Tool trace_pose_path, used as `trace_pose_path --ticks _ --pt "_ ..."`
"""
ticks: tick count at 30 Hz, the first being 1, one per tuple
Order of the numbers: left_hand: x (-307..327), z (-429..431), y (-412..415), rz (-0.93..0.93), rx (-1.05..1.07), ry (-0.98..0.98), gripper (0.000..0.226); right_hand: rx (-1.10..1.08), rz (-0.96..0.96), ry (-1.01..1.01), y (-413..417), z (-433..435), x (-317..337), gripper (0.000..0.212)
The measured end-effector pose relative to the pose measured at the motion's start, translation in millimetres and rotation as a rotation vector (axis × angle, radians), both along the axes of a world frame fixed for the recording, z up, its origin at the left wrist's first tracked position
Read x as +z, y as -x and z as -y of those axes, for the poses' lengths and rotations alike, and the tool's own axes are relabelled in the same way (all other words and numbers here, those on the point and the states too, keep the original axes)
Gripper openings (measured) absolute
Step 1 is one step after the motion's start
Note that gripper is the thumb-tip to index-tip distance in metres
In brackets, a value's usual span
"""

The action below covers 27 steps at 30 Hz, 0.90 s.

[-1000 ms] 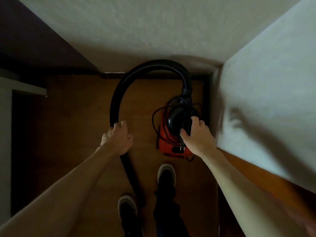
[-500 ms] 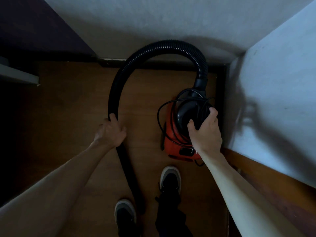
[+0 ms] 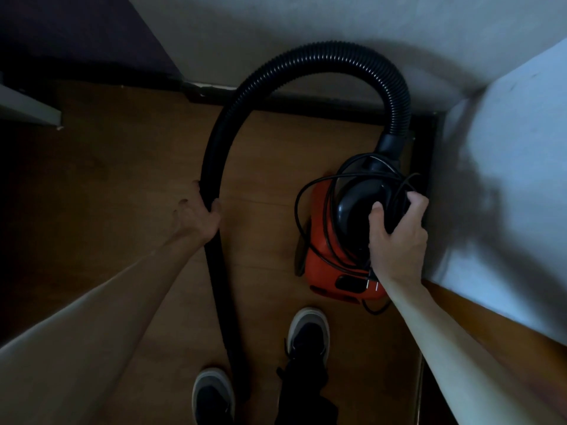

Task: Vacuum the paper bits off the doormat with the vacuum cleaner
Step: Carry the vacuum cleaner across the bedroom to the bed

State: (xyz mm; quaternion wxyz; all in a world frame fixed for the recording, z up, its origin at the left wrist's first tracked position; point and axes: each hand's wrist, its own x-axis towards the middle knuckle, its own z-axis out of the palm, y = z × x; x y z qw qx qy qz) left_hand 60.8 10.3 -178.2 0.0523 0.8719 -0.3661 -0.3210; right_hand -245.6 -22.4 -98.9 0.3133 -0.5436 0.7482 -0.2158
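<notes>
Vacuum (image 3: pixel 325 265) low in the corner, directly under the right hand (image 3: pixel 399 240) | it curls round the handle (image 3: pixel 359 207) and cord (image 3: pixel 302 191) loops | left hand (image 3: pixel 196 219) wraps the hose (image 3: pixel 306 56), which arches ahead then down into the vacuum | right hand nearer | doormat, paper bits not in sight

Ribbed black plastic hose (image 3: pixel 306 55), glossy red plastic vacuum cleaner (image 3: pixel 319 256), smooth wood floor (image 3: pixel 138 179).

Dim indoor light, black left corner, wall shadow right, wide-angle bending edges
</notes>
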Motion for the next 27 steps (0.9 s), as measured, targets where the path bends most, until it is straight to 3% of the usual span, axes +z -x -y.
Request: trace_pose_path --ticks 6,27 --pt "-16 -6 4 -0.126 0.087 0.247 0.045 -0.043 0.105 -0.011 -3 1 -2 0.031" --pt "-2 -15 8 -0.364 0.158 0.474 0.051 -0.081 0.142 0.057 -15 9 -1 0.032"
